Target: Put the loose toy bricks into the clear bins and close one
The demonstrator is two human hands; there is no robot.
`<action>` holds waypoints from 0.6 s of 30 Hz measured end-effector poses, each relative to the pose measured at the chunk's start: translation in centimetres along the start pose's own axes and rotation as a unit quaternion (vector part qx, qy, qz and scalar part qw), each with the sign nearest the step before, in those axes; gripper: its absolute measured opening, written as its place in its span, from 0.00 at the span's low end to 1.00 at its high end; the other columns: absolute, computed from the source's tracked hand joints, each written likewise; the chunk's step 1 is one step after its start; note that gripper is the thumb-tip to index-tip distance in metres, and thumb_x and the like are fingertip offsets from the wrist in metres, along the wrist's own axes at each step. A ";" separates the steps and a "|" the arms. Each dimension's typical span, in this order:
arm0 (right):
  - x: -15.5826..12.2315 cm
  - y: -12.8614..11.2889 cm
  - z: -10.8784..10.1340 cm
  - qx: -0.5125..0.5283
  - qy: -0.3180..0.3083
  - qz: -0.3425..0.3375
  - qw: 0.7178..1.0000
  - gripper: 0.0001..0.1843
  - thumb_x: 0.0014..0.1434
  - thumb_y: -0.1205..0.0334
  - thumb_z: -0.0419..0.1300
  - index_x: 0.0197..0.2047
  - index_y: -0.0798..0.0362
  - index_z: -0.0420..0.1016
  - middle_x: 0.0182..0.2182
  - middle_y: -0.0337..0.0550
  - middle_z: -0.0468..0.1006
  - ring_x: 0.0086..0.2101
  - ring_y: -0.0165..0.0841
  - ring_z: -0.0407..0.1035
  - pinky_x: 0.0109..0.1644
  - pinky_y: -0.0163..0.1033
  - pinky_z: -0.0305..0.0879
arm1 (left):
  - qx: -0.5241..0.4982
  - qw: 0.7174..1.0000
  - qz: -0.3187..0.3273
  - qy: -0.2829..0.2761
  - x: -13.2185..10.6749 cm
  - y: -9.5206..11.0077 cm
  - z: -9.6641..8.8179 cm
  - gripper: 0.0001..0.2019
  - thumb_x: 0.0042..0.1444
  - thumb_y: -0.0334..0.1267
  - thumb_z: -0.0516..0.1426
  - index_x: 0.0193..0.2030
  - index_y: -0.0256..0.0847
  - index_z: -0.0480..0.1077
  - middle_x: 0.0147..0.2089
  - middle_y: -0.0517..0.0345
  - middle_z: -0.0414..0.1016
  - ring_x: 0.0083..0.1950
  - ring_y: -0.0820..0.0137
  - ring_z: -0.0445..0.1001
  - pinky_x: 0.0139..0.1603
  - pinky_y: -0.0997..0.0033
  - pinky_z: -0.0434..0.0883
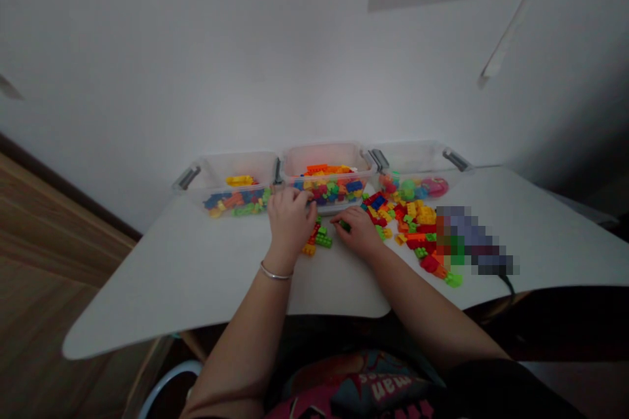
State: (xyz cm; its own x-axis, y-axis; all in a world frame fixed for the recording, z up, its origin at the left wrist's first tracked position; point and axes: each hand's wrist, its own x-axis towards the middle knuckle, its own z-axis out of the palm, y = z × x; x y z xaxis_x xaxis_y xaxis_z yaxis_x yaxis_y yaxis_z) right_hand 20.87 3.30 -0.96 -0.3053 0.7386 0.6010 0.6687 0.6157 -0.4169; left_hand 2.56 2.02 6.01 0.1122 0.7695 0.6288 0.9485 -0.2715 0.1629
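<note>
My left hand, a silver bangle at its wrist, is raised in front of the middle clear plastic bin. Its fingers curl together, and what they hold, if anything, I cannot make out. To its right, low over the tabletop, my right hand has its fingers closed on a green toy building brick, partly hidden by them. Between the hands lies a small group of bricks, with a green brick and a yellow brick showing.
A left bin holds mixed bricks; a right bin holds rounder coloured pieces. A loose pile of bricks spreads right of my right hand, beside a blurred-out object. The white table meets the wall behind.
</note>
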 end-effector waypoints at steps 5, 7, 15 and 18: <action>0.0 -0.1 0.0 -0.004 -0.005 0.004 1.000 0.06 0.57 0.68 0.60 0.36 0.51 0.78 0.34 0.44 0.80 0.40 0.38 0.70 0.50 0.45 0.65 | 0.019 0.990 0.007 -0.141 -2.2 -0.5 1.7 0.10 0.58 0.41 0.55 0.43 0.44 0.75 0.44 0.48 0.73 0.47 0.57 0.70 0.49 0.56 0.64; 0.0 -0.1 0.0 -0.002 -0.006 0.008 1.000 0.07 0.56 0.68 0.60 0.36 0.50 0.79 0.34 0.44 0.80 0.40 0.38 0.70 0.50 0.45 0.65 | 0.021 0.986 0.012 -0.163 -2.6 -1.0 2.3 0.12 0.58 0.43 0.56 0.45 0.44 0.75 0.45 0.48 0.73 0.47 0.57 0.70 0.50 0.55 0.64; 0.0 -0.1 0.0 -0.011 -0.015 0.010 1.000 0.06 0.57 0.68 0.60 0.36 0.51 0.79 0.34 0.44 0.80 0.40 0.39 0.70 0.49 0.45 0.65 | 0.008 0.988 0.021 -0.153 -3.0 -0.9 2.9 0.13 0.58 0.40 0.56 0.48 0.45 0.76 0.47 0.49 0.74 0.50 0.57 0.69 0.56 0.54 0.62; 0.0 -0.2 0.0 -0.013 -0.012 0.009 1.000 0.06 0.56 0.68 0.60 0.36 0.52 0.79 0.34 0.45 0.80 0.40 0.39 0.70 0.49 0.45 0.65 | -0.005 0.988 0.041 -0.152 -3.1 -0.5 3.0 0.12 0.59 0.39 0.55 0.46 0.46 0.77 0.47 0.52 0.75 0.50 0.58 0.69 0.61 0.50 0.58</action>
State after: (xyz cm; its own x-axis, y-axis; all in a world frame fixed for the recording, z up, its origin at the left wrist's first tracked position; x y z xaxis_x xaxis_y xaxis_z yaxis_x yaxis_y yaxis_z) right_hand 20.76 3.19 -0.82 -0.3091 0.7553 0.5779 0.6910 0.5958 -0.4092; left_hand 2.59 1.50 1.75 0.2733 0.8820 0.3840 0.9298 -0.3445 0.1295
